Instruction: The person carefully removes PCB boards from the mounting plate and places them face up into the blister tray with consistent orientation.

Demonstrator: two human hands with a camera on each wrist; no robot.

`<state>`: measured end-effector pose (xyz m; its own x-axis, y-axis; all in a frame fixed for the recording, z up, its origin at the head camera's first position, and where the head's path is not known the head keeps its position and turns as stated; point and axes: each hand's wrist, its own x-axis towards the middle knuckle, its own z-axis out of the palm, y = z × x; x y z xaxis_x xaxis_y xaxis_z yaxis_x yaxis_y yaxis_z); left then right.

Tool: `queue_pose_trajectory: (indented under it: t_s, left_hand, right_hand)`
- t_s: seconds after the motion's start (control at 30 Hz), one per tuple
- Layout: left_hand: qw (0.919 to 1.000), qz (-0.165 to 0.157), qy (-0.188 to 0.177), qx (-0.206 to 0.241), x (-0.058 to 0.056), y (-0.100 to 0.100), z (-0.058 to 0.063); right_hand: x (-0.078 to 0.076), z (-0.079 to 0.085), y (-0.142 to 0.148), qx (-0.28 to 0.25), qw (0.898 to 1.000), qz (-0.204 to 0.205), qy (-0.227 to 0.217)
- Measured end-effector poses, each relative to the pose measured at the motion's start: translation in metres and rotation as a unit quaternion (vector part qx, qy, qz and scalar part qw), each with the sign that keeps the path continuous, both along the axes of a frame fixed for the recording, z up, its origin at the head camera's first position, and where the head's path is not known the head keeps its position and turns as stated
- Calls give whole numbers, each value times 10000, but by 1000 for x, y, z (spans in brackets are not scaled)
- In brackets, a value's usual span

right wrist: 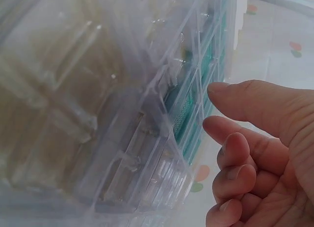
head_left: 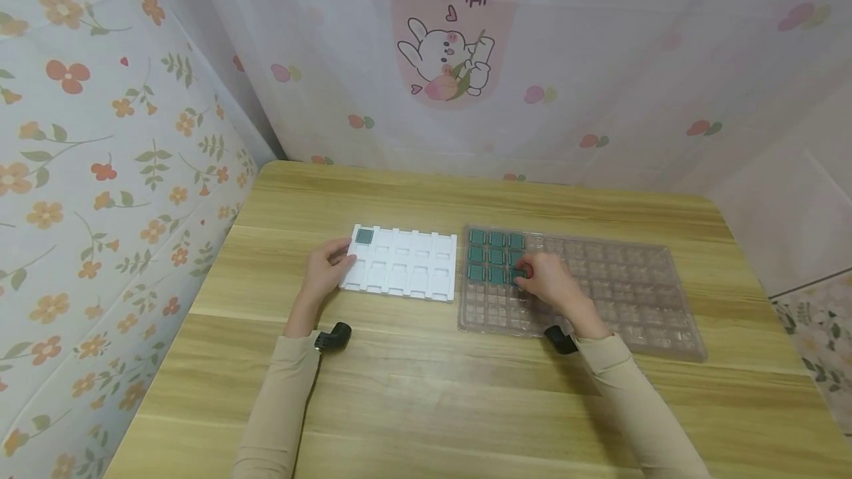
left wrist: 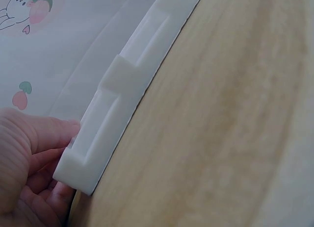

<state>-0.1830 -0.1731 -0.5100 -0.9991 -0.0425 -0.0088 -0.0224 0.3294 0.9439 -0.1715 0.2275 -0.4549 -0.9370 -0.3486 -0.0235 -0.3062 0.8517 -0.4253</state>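
Note:
My left hand holds a white tray by its left edge. In the left wrist view the thumb lies on top of its rim and the other fingers are lower, at its side. One green chip sits in the tray's far left pocket. My right hand is over a clear plastic tray, thumb and forefinger at the nearest right green chip of a block of several. In the right wrist view those two fingertips stand slightly apart at the tray; whether they grip the chip is hidden.
Both trays lie side by side on a wooden table. Many pockets of the clear tray hold nothing. A patterned curtain hangs behind the table and a floral one at the left. Black wrist devices sit at both cuffs.

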Motion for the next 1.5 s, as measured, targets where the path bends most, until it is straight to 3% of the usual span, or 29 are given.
queue_pose_trajectory:
  t_s: [0.67,1.27,1.5]
  left_hand:
    - [10000,-18,34,-4,0,-1,-1]
    - [10000,-35,29,3,-1,-1,-1]
    - [10000,-74,49,-33,-1,-2,-1]
  right_hand:
    - [-3,-5,-18,-575,9974,373,230]
    - [-7,-1,-33,-471,9982,319,201]
    - [-10,4,-46,-697,9964,438,203]
